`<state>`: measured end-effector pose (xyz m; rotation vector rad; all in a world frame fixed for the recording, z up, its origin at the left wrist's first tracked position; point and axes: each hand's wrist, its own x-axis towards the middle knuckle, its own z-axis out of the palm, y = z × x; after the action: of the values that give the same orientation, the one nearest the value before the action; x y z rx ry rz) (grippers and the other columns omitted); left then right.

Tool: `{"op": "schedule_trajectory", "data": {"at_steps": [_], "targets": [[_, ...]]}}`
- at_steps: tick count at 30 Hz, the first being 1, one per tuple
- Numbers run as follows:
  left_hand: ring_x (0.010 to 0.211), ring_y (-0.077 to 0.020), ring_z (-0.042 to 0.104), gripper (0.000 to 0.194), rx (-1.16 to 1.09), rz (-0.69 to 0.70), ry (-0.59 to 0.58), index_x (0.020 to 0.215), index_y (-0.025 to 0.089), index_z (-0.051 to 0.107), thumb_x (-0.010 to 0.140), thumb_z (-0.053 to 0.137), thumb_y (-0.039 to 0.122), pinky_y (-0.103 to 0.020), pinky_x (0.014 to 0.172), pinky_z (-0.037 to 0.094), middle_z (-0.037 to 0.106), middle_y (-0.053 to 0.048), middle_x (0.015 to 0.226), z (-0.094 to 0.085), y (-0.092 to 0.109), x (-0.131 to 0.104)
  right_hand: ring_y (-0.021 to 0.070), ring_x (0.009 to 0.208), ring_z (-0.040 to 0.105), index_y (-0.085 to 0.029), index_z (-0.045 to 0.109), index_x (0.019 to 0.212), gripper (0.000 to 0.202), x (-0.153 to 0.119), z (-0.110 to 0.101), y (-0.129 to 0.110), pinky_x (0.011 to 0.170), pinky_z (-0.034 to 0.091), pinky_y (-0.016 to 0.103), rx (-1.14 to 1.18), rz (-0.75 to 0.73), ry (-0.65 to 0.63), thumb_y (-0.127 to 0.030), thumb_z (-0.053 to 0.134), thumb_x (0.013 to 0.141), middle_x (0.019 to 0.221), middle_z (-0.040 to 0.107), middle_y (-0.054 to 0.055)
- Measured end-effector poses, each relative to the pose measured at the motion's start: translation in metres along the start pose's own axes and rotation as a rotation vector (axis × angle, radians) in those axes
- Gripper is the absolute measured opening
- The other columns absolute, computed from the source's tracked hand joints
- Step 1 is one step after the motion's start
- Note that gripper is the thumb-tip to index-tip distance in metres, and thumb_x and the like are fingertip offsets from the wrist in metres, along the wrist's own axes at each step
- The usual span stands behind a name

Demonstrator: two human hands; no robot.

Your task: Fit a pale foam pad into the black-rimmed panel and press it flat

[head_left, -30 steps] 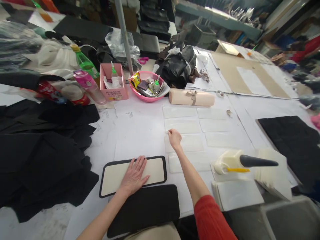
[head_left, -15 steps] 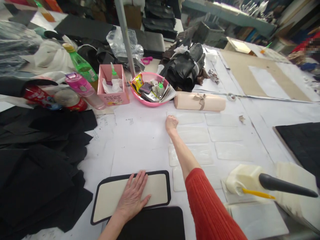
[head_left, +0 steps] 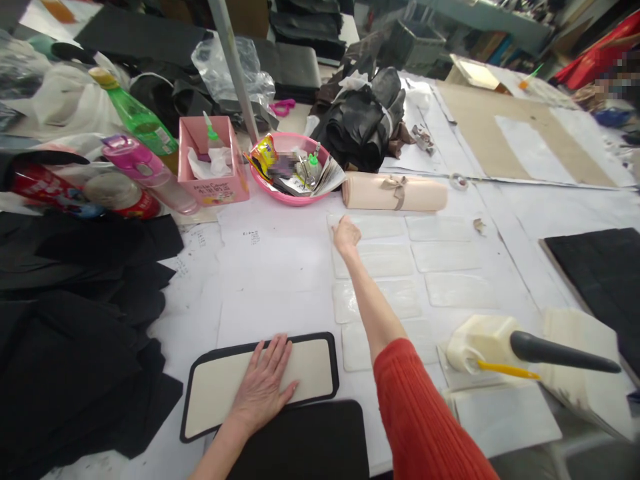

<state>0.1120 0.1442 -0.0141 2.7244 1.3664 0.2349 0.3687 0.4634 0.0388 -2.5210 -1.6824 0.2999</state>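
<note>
Board (head_left: 315, 367): cream, black-rimmed, flat on the table (head_left: 270, 293), directly under the left hand (head_left: 263, 387). That hand is open, palm down, fingers spread; it has stayed on the board through the last second.

Black panel (head_left: 320, 443) just on the near side of the left hand, alongside the board.

The change is at the right hand (head_left: 347, 235). It has gone from beside the middle rows of clear sheets (head_left: 447, 257) to the near-left corner area of the farthest row, the arm now stretched across the nearer ones. Fingers curled closed; whether they pinch the far sheet (head_left: 383, 227) I cannot tell (knuckles hide the tips). So the reach is at the far row, with the board steady, as I read it, under the other palm.

Beyond the right hand: rolled bundle (head_left: 370, 192), with the basin (head_left: 290, 199) to its left. Nearer, right of the sleeve: tub (head_left: 480, 333), yellow stick (head_left: 510, 369), stack (head_left: 505, 417). Left of the left hand: black pieces (head_left: 85, 327).
</note>
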Motion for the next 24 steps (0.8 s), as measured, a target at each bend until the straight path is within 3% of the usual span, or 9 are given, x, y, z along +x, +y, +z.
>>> {"op": "schedule_trajectory", "data": {"at_steps": [4, 7, 10, 14, 20, 24], "targets": [[0.145, -0.0283, 0.027, 0.075, -0.022, -0.006, -0.019, 0.152, 0.015, 0.029, 0.089, 0.046, 0.052, -0.049, 0.121, 0.012, 0.030, -0.014, 0.157, -0.002, 0.001, 0.000, 0.0221, 0.095, 0.067, -0.020, 0.067, 0.102, 0.019, -0.025, -0.017, 0.038, 0.080, 0.048, 0.031, -0.024, -0.013, -0.007, -0.029, 0.051, 0.094, 0.107, 0.069, 0.011], [0.145, -0.0280, 0.028, 0.075, -0.041, -0.021, -0.022, 0.152, 0.016, 0.029, 0.089, 0.047, 0.052, -0.049, 0.120, 0.013, 0.029, -0.014, 0.157, -0.001, 0.001, 0.000, 0.0226, 0.093, 0.068, -0.019, 0.070, 0.097, 0.021, -0.056, -0.007, 0.046, 0.077, 0.049, 0.030, -0.091, -0.045, -0.120, -0.025, 0.051, 0.093, 0.103, 0.070, 0.012], [0.145, -0.0279, 0.029, 0.075, -0.063, -0.032, -0.019, 0.152, 0.017, 0.029, 0.088, 0.047, 0.052, -0.049, 0.120, 0.015, 0.031, -0.013, 0.157, -0.001, 0.001, -0.001, 0.0242, 0.092, 0.069, -0.014, 0.070, 0.099, 0.021, -0.079, 0.015, 0.039, 0.074, 0.050, 0.031, -0.124, -0.075, -0.133, -0.022, 0.051, 0.092, 0.103, 0.069, 0.015], [0.145, -0.0281, 0.028, 0.075, -0.065, -0.033, -0.024, 0.152, 0.018, 0.029, 0.088, 0.048, 0.051, -0.049, 0.120, 0.015, 0.030, -0.013, 0.157, -0.001, 0.001, -0.001, 0.0273, 0.095, 0.069, -0.008, 0.068, 0.100, 0.023, -0.086, 0.032, 0.025, 0.074, 0.052, 0.033, -0.137, -0.041, -0.088, -0.012, 0.048, 0.090, 0.100, 0.068, 0.022], [0.145, -0.0285, 0.029, 0.078, -0.066, -0.019, -0.006, 0.154, 0.017, 0.024, 0.088, 0.047, 0.052, -0.051, 0.120, 0.014, 0.028, -0.014, 0.157, 0.001, 0.000, -0.002, 0.0283, 0.096, 0.069, -0.003, 0.069, 0.100, 0.030, -0.081, 0.033, 0.008, 0.074, 0.053, 0.033, -0.142, -0.017, -0.106, 0.001, 0.042, 0.087, 0.097, 0.069, 0.026], [0.145, -0.0286, 0.029, 0.079, -0.065, -0.013, 0.022, 0.154, 0.018, 0.023, 0.087, 0.047, 0.053, -0.051, 0.120, 0.014, 0.028, -0.014, 0.157, 0.004, 0.000, -0.003, 0.0258, 0.092, 0.071, -0.004, 0.070, 0.095, 0.027, -0.080, 0.023, 0.007, 0.072, 0.052, 0.030, -0.134, -0.019, -0.119, 0.002, 0.046, 0.084, 0.090, 0.070, 0.023]]}}
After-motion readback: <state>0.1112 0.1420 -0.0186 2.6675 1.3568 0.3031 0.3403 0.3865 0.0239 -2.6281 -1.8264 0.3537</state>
